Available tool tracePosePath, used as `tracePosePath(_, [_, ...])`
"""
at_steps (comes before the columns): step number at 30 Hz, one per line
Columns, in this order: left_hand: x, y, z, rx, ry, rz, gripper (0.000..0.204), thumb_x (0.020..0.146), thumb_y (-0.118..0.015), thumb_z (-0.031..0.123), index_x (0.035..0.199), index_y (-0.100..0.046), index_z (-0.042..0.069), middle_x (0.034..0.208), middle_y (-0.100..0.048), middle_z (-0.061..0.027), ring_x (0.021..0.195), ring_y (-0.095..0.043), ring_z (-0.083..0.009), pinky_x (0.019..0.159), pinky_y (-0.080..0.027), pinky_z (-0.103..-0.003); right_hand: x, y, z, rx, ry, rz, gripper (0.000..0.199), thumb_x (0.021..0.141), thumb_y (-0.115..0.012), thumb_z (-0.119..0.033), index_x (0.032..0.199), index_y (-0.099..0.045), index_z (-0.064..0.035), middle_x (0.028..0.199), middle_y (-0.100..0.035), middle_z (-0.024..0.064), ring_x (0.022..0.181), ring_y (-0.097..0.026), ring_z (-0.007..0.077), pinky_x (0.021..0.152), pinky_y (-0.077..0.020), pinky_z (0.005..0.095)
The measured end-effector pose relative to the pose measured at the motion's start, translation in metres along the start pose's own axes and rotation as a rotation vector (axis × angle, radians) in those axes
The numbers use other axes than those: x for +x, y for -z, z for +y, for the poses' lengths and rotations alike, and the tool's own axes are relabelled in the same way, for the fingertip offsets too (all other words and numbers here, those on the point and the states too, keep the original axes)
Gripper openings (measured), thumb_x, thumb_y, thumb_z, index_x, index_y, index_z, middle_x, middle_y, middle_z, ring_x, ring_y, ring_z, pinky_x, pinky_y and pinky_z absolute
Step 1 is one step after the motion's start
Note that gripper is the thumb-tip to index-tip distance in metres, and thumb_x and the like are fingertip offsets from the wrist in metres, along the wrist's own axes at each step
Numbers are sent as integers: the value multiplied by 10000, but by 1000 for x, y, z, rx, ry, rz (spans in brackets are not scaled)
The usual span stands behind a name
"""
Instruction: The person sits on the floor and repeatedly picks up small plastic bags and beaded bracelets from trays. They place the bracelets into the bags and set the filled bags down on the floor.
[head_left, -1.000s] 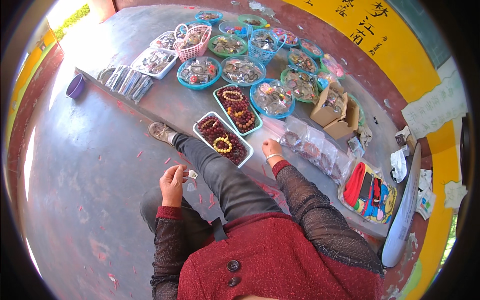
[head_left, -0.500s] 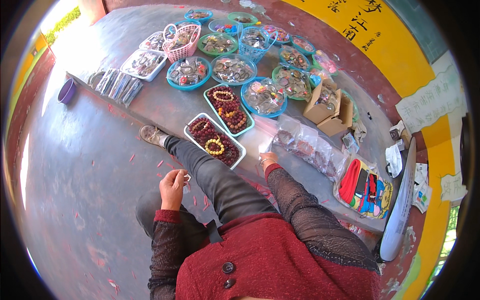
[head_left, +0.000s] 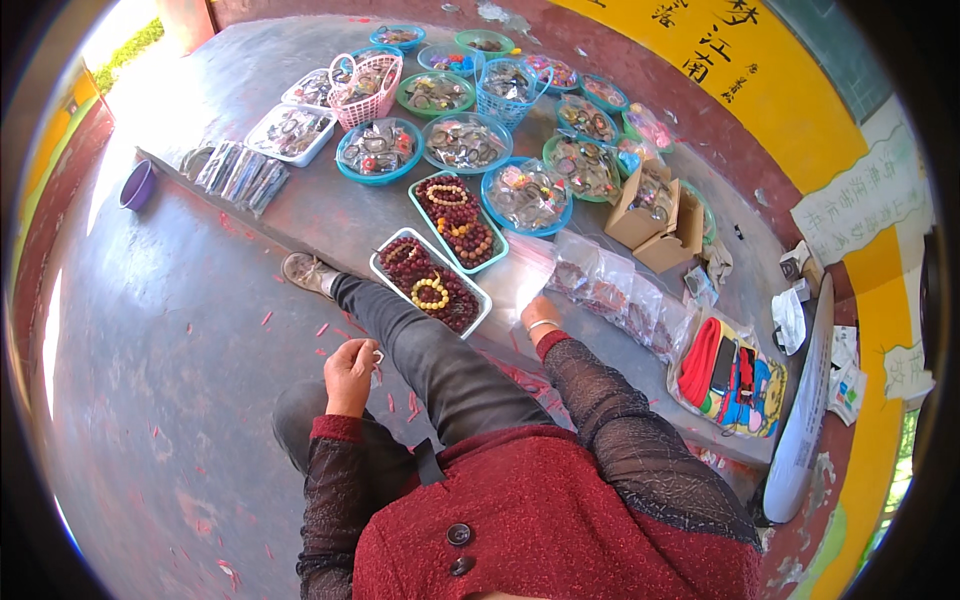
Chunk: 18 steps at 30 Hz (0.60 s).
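Observation:
My left hand [head_left: 349,380] is closed above my bent leg, with a small whitish thing at its fingertips that I cannot make out. On the right, my right hand [head_left: 539,313] wears a pale bangle [head_left: 544,323] and rests by the edge of some clear plastic bags [head_left: 524,268]. Its fingers are curled and partly hidden; what they hold does not show. Beside it stands a pale tray [head_left: 484,312] of dark red bead bracelets with a yellow bead bracelet [head_left: 430,292] on top. Behind that is a second tray [head_left: 503,250] of bead bracelets.
Bagged bracelets [head_left: 612,290] lie right of my right hand. An open cardboard box [head_left: 672,246], blue basins [head_left: 528,226] and a pink basket [head_left: 364,108] of bagged goods stand farther back. A colourful bag [head_left: 757,395] lies at right, a purple basin [head_left: 137,186] at left.
My right hand has shifted slightly to the right and toward me, and its fingers are now more curled. My left hand has turned a little and stays closed over my leg.

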<state>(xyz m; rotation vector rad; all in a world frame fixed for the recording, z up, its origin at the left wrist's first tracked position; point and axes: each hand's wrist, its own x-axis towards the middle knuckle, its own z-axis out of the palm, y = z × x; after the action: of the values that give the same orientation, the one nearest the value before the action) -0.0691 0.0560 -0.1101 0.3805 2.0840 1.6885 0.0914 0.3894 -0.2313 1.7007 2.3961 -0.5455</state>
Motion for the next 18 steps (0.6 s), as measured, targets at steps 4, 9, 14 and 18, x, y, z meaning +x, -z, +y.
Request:
tracePosePath(4, [-1,2,0,52,-24,12,192,844,-573,143,862,-651,-31,712,-654,-82,652,-629,-125,604,-484,-243,-11,20,-8,-21,-12,56,255,798,-490,-178,858,-680,-19,939,-635,212,917,-612,362,784,-492,422])
tracePosePath(9, [-1,2,1,103,-72,1,201,838,-578,152,859,-652,-33,715,-658,-95,644,-635,-148,604,-487,-258,15,8,15,64,11,213,221,783,-511,-156,794,-680,-13,829,-650,201,821,-636,351,701,-503,428])
tracePosePath(14, [-1,1,-1,120,-90,12,207,834,-582,159,853,-650,-36,696,-652,-110,634,-635,-159,595,-483,-270,41,-10,42,660,-177,-49,62,726,-569,-14,706,-606,32,619,-575,114,480,-570,205,387,-451,319])
tracePosePath(18, [0,3,-4,153,-105,14,208,828,-588,162,844,-649,-36,669,-644,-114,617,-627,-159,579,-475,-275,18,-2,36,1163,-377,-35,16,732,-568,5,724,-581,10,589,-552,91,456,-552,204,375,-437,314])
